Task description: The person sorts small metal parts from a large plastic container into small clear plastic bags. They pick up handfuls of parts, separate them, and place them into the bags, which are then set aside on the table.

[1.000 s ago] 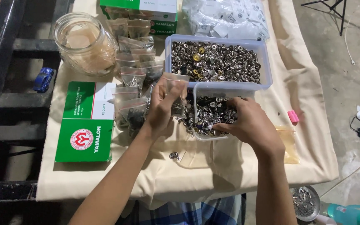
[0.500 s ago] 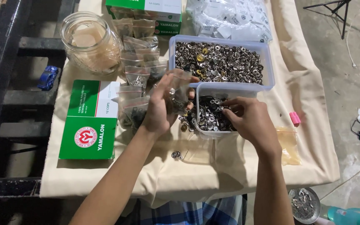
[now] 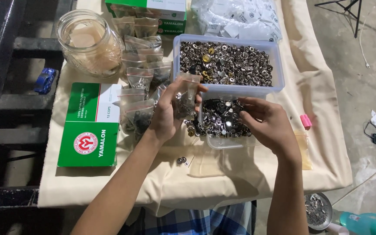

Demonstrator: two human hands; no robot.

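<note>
The left hand (image 3: 164, 114) holds a small clear bag (image 3: 185, 96) upright, mouth up; the right hand (image 3: 267, 124), fingers curled over the near tub of snaps (image 3: 220, 119), sits just right of it.

A flat green-and-white cardboard box (image 3: 91, 126) with a round red-and-white emblem lies at the left of the cloth-covered surface (image 3: 109, 187). A second green-and-white box (image 3: 162, 13) sits at the far edge, partly out of view. Between them, small clear plastic bags (image 3: 142, 65) holding dark metal pieces lie in a loose, overlapping row beside a glass jar (image 3: 88, 41). One such bag (image 3: 184, 96) is held upright in the left hand (image 3: 166, 115). A heap of clear packets with white labels (image 3: 236, 19) rests at the far right, behind a clear rectangular tub (image 3: 227, 65). An empty yellowish bag (image 3: 303, 150) lies flat near the right edge.
</note>
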